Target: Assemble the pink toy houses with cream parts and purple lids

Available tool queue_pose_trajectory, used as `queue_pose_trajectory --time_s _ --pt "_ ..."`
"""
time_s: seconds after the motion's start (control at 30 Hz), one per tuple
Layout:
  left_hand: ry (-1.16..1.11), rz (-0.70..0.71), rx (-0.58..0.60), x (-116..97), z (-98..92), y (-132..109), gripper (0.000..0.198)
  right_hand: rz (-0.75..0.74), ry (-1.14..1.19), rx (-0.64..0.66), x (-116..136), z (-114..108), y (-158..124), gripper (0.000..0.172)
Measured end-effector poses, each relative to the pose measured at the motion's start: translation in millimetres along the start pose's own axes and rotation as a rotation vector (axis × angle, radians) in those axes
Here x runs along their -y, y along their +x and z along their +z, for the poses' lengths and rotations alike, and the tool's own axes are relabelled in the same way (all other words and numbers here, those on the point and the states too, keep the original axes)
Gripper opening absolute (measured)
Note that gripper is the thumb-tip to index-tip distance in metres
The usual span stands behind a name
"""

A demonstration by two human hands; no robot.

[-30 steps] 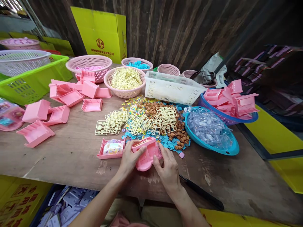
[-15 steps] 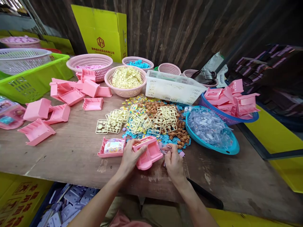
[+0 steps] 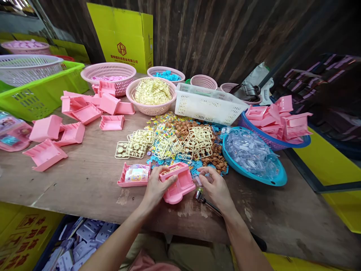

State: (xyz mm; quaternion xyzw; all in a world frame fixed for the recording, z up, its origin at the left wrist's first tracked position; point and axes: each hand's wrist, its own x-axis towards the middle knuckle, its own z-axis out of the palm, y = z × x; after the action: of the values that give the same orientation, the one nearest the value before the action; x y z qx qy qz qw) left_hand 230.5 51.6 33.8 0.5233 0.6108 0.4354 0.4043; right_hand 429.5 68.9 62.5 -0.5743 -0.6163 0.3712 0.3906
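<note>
My left hand (image 3: pixel 156 188) is closed around a pink plastic toy part (image 3: pixel 182 184), tilted above the wooden table, with a cream piece along its upper recess. Just right of it, my right hand (image 3: pixel 218 190) pinches a small clear plastic piece (image 3: pixel 199 180), partly hidden by the fingers. Under that hand lies a hammer (image 3: pixel 199 195), its metal head showing and its dark handle running toward the table's front edge. Left of my left hand sits a pink tray (image 3: pixel 122 184) with a printed packet (image 3: pixel 137 173) in it.
Cream sprue frames (image 3: pixel 137 145) and brown figures (image 3: pixel 220 162) lie in a pile beyond my hands. A turquoise basin (image 3: pixel 278 178) holds clear parts. Pink trays (image 3: pixel 45 154) are scattered at left. Behind stand a cream-filled basket (image 3: pixel 150 109) and a white basket (image 3: pixel 203 105).
My right hand has shifted right and its fingers have opened out somewhat around the clear piece, uncovering the hammer's head. The left hand keeps the pink part nearly still.
</note>
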Motion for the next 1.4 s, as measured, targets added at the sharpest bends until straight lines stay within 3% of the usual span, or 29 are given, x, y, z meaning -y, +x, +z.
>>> queue_pose_trajectory --time_s 0.1,0.23,0.37,0.57,0.97,1.4 --pt "-0.017 -0.026 0.018 2 0.5 0 0.037 0.054 0.034 0.053 8 -1 -2 0.021" --pt "-0.078 -0.069 0.039 5 1.2 1 0.052 -0.084 -0.174 0.015 13 6 -5 0.021" --pt "-0.113 -0.084 0.087 6 0.7 4 0.049 -0.231 -0.392 -0.054 9 14 -6 0.025" --pt "-0.138 -0.125 0.091 2 -0.1 5 0.045 -0.364 -0.499 -0.075 7 16 -5 0.026" --pt "-0.093 -0.086 0.094 1 -2.3 8 0.039 -0.295 -0.518 -0.063 3 21 6 0.024" --pt "-0.105 -0.11 0.088 -3 -0.6 13 0.036 -0.319 -0.511 -0.02 7 15 8 0.024"
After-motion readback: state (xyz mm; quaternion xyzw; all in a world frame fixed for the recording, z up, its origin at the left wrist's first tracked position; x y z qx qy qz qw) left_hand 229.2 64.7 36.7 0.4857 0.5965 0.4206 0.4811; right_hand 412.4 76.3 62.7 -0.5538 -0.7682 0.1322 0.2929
